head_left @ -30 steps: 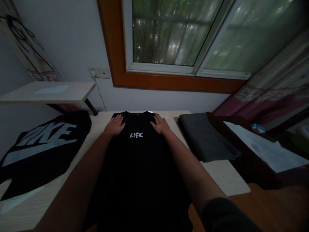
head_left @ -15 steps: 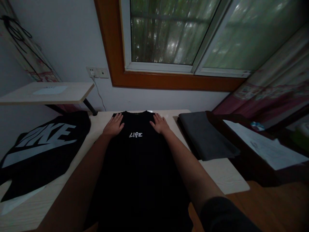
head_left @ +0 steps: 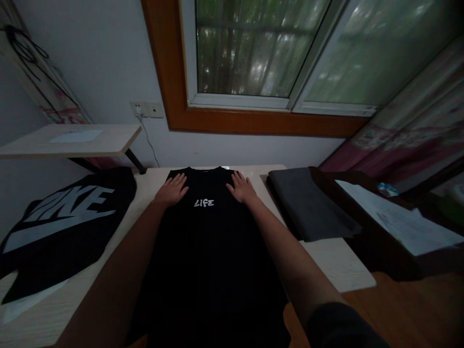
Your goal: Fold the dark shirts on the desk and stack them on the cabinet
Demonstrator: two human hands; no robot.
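Note:
A black T-shirt (head_left: 213, 261) with small white lettering lies spread over the table, its neckline toward the wall and its lower end reaching the near edge. On its left shoulder area my left hand (head_left: 172, 189) rests flat, fingers spread. My right hand (head_left: 241, 187) lies the same way on the right shoulder area, palm down and open. Neither hand grips the cloth. The lettering sits between the two hands and a little nearer to me.
Left on the table (head_left: 83, 299) lies a black garment (head_left: 72, 212) with large white letters, beside a raised shelf (head_left: 119, 137). A folded grey cloth (head_left: 308, 203) lies at the right. Beyond it are papers (head_left: 395, 217) on a dark surface. A window (head_left: 246, 58) is ahead.
Hardly anything differs. Both hands stay flat on the shirt's shoulders, with only a very slight shift.

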